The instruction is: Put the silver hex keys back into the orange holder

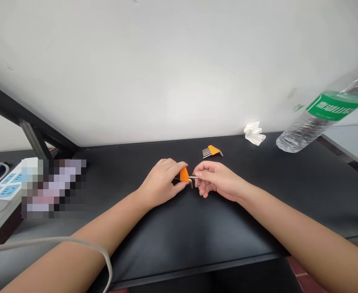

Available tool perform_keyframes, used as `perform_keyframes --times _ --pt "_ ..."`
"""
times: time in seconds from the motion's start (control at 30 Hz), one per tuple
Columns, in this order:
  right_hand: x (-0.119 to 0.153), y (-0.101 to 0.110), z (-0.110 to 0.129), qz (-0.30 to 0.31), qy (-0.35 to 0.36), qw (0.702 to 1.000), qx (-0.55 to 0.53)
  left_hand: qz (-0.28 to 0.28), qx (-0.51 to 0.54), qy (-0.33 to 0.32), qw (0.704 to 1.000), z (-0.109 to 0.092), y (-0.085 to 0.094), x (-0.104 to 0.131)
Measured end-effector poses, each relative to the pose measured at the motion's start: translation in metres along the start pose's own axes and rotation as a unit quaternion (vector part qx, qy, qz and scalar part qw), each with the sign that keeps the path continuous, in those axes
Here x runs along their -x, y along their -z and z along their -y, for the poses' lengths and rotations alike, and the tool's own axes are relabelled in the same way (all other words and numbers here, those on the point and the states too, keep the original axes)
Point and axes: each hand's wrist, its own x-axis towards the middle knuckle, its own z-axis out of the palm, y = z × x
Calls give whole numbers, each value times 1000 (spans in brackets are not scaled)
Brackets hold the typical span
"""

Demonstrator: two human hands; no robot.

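Observation:
My left hand (163,183) is closed around an orange hex key holder (184,175), gripping it between thumb and fingers just above the black tabletop. Metal hex keys stick out of the holder's right side, with one short bent end pointing down. The thumb and forefinger of my right hand (217,179) pinch a hex key (193,177) at that side; whether its other end sits inside the holder I cannot tell. Behind my hands lies a second orange holder with several hex keys (213,151), flat on the table.
A clear plastic bottle with a green label (334,106) stands at the back right, beside crumpled white tissue (254,133). At the left are a white power strip (12,185) and a pixelated object (55,187). A pale cable (84,243) crosses in front of my left forearm.

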Motion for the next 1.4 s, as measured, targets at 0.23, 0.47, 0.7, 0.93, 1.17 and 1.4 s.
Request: perform_keyframes --times 0.23,0.47,0.7,0.93,1.17,1.4 --pt "1 6 -4 61 57 996 30 0 61 30 998 -3 1 0" --pt "-1 0 -8 16 68 986 151 4 65 -1 998 -5 0 1" --pt "7 35 7 -78 195 784 585 40 55 54 996 2 0 2" --pt "4 37 5 -53 165 719 673 50 39 58 996 4 0 2" --pt "14 21 10 -56 97 675 729 54 39 56 996 4 -2 2" --pt "17 17 13 -46 132 793 593 47 7 33 998 4 -1 1"
